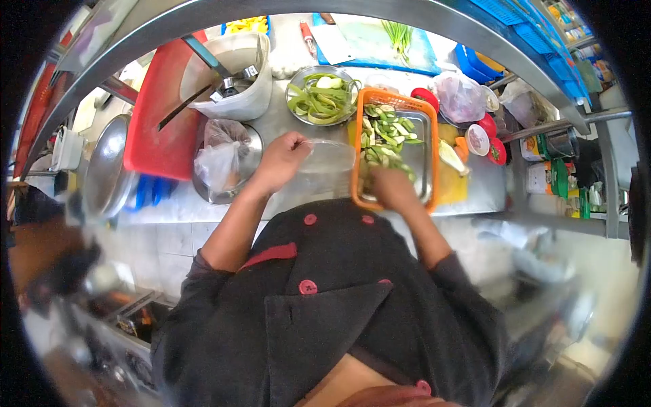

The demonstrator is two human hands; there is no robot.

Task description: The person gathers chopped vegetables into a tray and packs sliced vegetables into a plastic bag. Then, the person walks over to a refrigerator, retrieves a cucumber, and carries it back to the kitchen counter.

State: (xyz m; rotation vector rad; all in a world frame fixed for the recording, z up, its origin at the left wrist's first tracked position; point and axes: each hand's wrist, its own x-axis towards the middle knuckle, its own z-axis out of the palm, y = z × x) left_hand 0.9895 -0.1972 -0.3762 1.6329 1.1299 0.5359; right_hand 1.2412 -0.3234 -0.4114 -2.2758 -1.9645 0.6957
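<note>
My left hand (283,161) is closed on the edge of a clear plastic bag (329,156), which stretches toward an orange basket (432,112). Sliced green vegetables (386,129), some with pale flesh, lie inside the basket in front of a shiny metal surface. Over the near part of the basket, my right hand (392,188) reaches down among the pieces. Motion blurs it and its fingers are mostly hidden. Behind the bag, a round metal bowl (290,105) holds green peelings (319,102) and a pale rounded piece.
A white bucket (230,105) with utensils and a red tub (152,129) stand left. Bagged items (220,166) rest on a metal dish. At the back are a blue cutting board (427,51) and a cleaver (332,42). Red bowls (497,150) sit right; a metal shelf bar (325,8) crosses above.
</note>
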